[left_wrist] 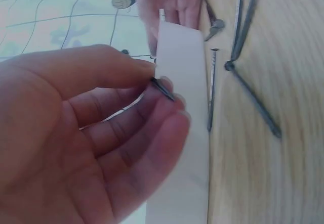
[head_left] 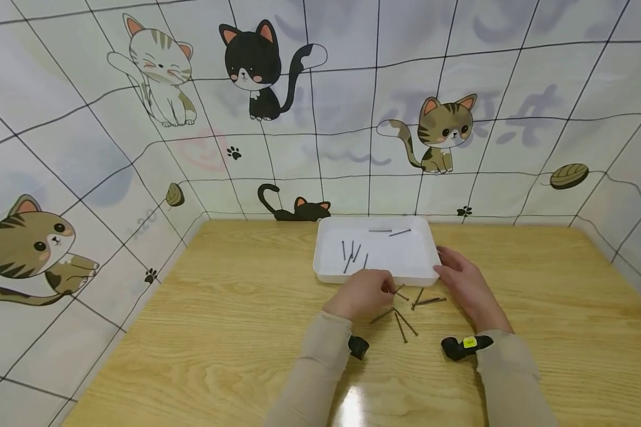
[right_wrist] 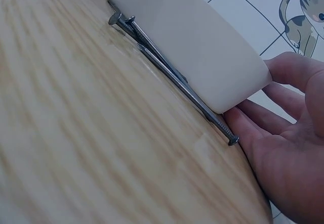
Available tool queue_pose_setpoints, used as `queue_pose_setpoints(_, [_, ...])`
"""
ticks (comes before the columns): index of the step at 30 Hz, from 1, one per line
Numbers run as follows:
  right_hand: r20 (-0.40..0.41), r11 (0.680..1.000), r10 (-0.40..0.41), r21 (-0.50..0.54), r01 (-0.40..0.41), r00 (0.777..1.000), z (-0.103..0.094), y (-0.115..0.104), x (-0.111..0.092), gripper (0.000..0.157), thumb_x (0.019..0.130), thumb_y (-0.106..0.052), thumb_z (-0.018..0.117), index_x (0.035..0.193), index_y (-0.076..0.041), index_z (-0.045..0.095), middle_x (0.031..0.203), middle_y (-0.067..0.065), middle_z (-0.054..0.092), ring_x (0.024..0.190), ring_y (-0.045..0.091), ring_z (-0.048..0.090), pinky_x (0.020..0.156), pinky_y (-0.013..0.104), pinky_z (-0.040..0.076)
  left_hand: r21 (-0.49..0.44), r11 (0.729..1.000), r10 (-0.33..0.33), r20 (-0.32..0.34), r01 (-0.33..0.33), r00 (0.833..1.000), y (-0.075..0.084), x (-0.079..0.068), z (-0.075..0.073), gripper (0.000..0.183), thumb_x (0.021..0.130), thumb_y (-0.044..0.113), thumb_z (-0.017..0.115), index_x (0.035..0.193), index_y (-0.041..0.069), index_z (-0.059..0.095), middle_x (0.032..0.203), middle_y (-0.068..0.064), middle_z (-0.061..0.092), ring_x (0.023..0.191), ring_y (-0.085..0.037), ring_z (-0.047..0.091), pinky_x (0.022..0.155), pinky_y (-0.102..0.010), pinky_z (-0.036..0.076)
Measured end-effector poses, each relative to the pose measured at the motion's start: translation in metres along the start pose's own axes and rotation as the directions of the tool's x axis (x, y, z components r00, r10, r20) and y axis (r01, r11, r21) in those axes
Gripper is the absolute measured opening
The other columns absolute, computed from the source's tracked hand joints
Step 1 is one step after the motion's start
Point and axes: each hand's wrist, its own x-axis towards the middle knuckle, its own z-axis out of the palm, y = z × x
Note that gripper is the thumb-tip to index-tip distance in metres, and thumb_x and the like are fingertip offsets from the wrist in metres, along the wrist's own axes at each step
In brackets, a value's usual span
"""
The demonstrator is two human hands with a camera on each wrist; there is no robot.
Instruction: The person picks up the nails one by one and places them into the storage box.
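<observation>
Nail (left_wrist: 163, 89) pinched by left fingers (left_wrist: 157, 158), clearest at left wrist; right fingers (right_wrist: 246, 127) hold tray (right_wrist: 217, 62).

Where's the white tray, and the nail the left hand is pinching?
White tray (head_left: 397, 255): head view, bare floor inside.
Pinched nail (left_wrist: 163, 89): left wrist view, middle of its visible part.

1. Head: farthest back, facing forward and down over the tabletop (head_left: 219, 332).
2. Left wrist: close at the left hand (left_wrist: 101, 128), rolled sideways, facing the tray (left_wrist: 182, 148).
3. Right wrist: close at the right hand (right_wrist: 288, 128), low, tilted.
4. Both wrist views share the tray's near side.
</observation>
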Motion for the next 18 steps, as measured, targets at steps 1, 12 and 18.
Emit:
queue_pose_setpoints(1, [0.003, 1.000, 0.002, 0.009, -0.002, 1.000, 0.000, 0.000, 0.000, 0.066, 0.094, -0.035, 0.051, 0.148, -0.016, 0.018, 0.151, 0.011, 0.023, 0.136, 0.027, 0.026, 0.109, 0.046, 0.023, -0.021, 1.000, 0.005, -0.004, -0.005, 1.000, -0.001, 0.000, -0.001, 0.005, 0.087, 0.019, 0.059, 0.089, 0.023, 0.062, 0.081, 0.013, 0.058, 0.072, -0.004, 0.052, 0.066, -0.020, 0.042])
queue_pose_setpoints(12, [0.037, 0.999, -0.006, -0.040, 0.007, 0.999, -0.004, 0.001, -0.001, 0.069, 0.093, -0.038, 0.050, 0.148, -0.015, 0.016, 0.151, 0.012, 0.022, 0.135, 0.027, 0.026, 0.107, 0.045, 0.026, -0.448, 0.886, 0.070, -0.118, -0.116, 0.991, 0.001, -0.003, -0.022, 0.031, 0.090, 0.024, 0.059, 0.121, 0.029, 0.055, 0.087, 0.003, 0.065, 0.070, -0.012, 0.064, 0.067, -0.025, 0.049])
queue_pose_setpoints(18, [0.045, 1.000, -0.006, -0.008, 0.006, 0.999, -0.004, -0.002, -0.002, 0.068, 0.093, -0.038, 0.051, 0.148, -0.016, 0.017, 0.151, 0.012, 0.023, 0.135, 0.026, 0.028, 0.103, 0.027, 0.034, -0.509, 0.852, 0.048, -0.147, -0.118, 0.988, 0.001, 0.000, -0.032, 0.040, 0.091, 0.025, 0.058, 0.128, 0.036, 0.048, 0.088, 0.001, 0.063, 0.073, -0.016, 0.065, 0.070, -0.033, 0.051])
